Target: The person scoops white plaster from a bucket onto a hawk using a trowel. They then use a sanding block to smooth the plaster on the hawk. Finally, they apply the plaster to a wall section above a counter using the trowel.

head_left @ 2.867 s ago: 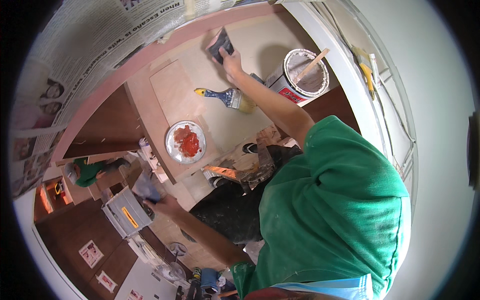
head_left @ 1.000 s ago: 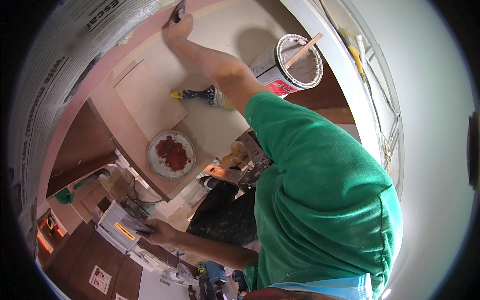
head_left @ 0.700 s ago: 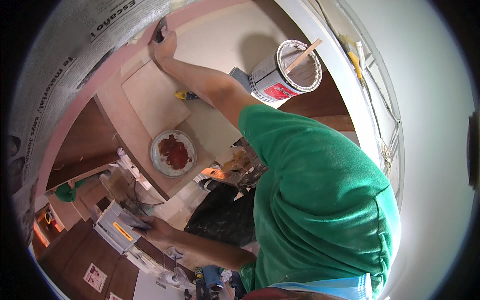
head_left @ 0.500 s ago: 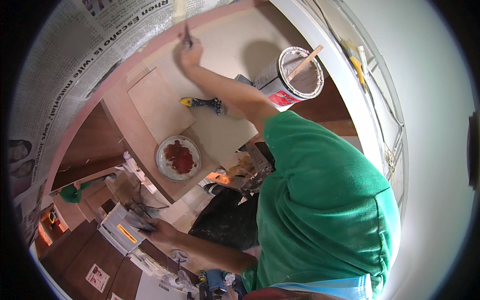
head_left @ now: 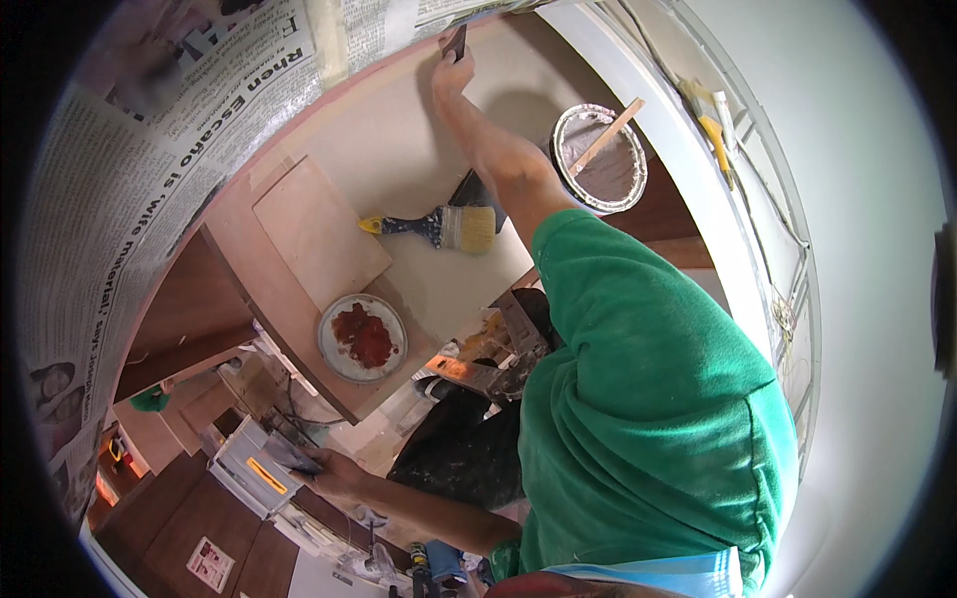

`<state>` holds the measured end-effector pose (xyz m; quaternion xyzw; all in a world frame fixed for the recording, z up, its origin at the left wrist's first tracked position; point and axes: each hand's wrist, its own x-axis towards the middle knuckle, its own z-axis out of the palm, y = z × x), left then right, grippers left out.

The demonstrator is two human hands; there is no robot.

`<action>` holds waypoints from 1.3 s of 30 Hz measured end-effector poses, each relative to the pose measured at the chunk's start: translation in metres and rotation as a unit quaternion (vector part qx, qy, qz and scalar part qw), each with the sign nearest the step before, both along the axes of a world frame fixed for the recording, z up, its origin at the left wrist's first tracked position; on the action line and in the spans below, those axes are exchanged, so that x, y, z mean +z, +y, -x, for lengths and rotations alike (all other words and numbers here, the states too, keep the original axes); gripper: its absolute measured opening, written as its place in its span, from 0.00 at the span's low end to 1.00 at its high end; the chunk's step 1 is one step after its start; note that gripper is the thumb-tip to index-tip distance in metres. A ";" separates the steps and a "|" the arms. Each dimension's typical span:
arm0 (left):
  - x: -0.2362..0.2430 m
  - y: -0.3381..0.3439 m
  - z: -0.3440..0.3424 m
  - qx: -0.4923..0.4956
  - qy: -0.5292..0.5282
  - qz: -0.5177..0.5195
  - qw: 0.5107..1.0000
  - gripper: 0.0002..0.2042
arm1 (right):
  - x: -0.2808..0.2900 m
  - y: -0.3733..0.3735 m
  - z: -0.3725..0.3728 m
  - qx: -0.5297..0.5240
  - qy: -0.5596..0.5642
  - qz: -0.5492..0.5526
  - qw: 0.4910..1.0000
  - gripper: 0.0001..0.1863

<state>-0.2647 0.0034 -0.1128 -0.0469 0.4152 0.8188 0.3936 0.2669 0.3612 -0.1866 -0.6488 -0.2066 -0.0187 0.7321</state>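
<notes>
My right hand [head_left: 454, 72] is closed around a small dark putty knife [head_left: 456, 44], held against the far edge of the pale board surface beside the newspaper. My left hand [head_left: 334, 471] reaches out lower in the view, closed on a flat grey blade like a putty knife [head_left: 291, 454]; its handle is hidden. Between my arms, a wide paintbrush [head_left: 467, 228] with a dark, yellow-tipped handle lies on the surface. Near it sits a round lid [head_left: 331, 364] with red-brown paste on it. Close to my right forearm stands an open can [head_left: 605, 174] of pale paste with a wooden stick [head_left: 603, 140] in it.
Taped newspaper [head_left: 214, 135] covers the face along the far left. A thin wooden panel [head_left: 317, 224] lies on the surface. Loose cables [head_left: 763, 224] run beside the white wall at right. A grey box with an orange strip [head_left: 249, 470] is near my left hand.
My right hand has moved up and right along the far edge with the putty knife. More of the paintbrush's bristles now show. My left hand keeps its blade.
</notes>
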 end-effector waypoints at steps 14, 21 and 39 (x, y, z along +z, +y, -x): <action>-0.016 -0.005 0.012 -0.025 0.025 -0.016 0.999 0.18 | -0.003 0.009 -0.021 -0.023 0.005 0.055 0.998 0.09; -0.025 -0.006 0.018 -0.005 0.018 -0.011 1.000 0.18 | -0.015 0.016 -0.025 -0.035 0.010 0.046 0.998 0.09; -0.023 -0.005 0.019 -0.001 -0.003 -0.020 1.000 0.18 | -0.012 0.012 -0.023 -0.050 0.003 0.080 0.996 0.10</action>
